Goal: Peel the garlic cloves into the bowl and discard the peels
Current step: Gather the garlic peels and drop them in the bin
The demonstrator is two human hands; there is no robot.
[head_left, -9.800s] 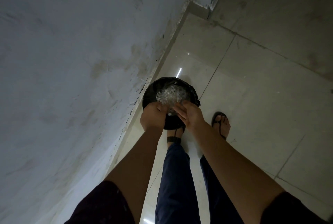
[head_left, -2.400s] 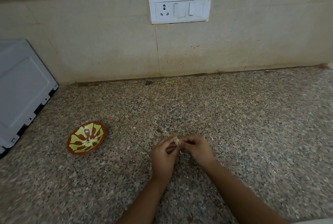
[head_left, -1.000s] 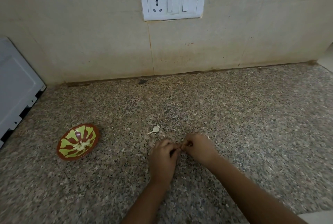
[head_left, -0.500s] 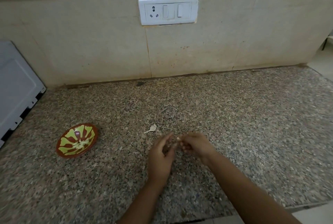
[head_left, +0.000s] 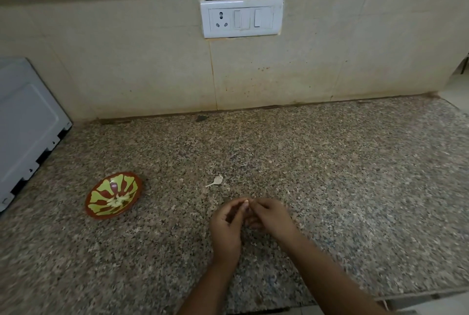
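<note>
Head view, hands: My left hand (head_left: 225, 226) and right hand (head_left: 271, 215) meet low over the granite tabletop (head_left: 330, 175). Their fingers (head_left: 236, 206) are curled in and pinch a small garlic clove (head_left: 245, 203) between them. Only a pale tip of it shows.
Head view, bowl: The red-and-yellow bowl (head_left: 91, 209) sits well apart to the left, with a few pale peeled cloves (head_left: 118, 200) lying in its middle.
Head view, peel: One loose peel scrap (head_left: 215, 181) with a thin stalk lies on the tabletop just beyond my hands.
Head view, surroundings: A white appliance (head_left: 25, 116) stands at the left edge, and a switch plate (head_left: 242, 17) is on the tiled wall.
Step in hand: I judge the skin is being worked off this clove.
Doing it well: I'd steady the clove with one hand, catch the skin at the tip with a nail and strip it lengthwise. I'd keep the pinch light, as the clove looks slippery.
Watch for: Scraps scattering. I'd drop them beside the lying one so they gather easily for discarding.
</note>
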